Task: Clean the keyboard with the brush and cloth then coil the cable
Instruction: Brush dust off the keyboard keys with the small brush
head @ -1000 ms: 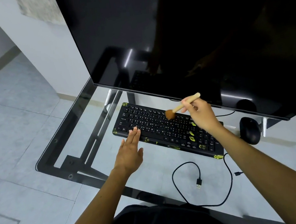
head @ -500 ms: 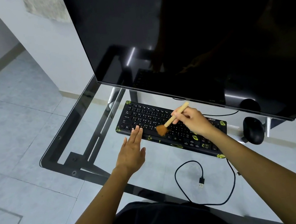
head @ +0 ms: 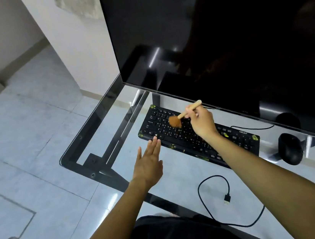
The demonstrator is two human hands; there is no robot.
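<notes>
Brushing is judged to be the step in hand: the brush [head: 183, 116] is pinched by its pale wooden handle in the fingers of the right hand [head: 201, 122], and its brown bristles are laid on the keys at the left part of the keyboard [head: 194, 134]. The left hand [head: 148, 165] is held flat with the fingers together and extended, its fingertips [head: 155, 139] at the keyboard's near left edge, gripping nothing; whether the edge is actually pressed cannot be told.

The keyboard lies slantwise on the glass desk [head: 94, 131], just below the lower edge of the monitor [head: 222, 40]. Its cable [head: 214, 196] is left loose on the glass near the desk's front edge, with the plug [head: 227, 199] free, and a mouse [head: 289, 149] sits just beside the keyboard's right end.

Several risks can be foreseen. The keyboard may be slid across the smooth glass if the strokes are pushed hard while it is only lightly steadied. The handle's top is held close to the monitor's edge and could be knocked against it on a back stroke. Dust may simply be swept onto the glass or deeper between the keys. The loose cable could be snagged by the right forearm, which passes above it. No cloth can be clearly made out.
</notes>
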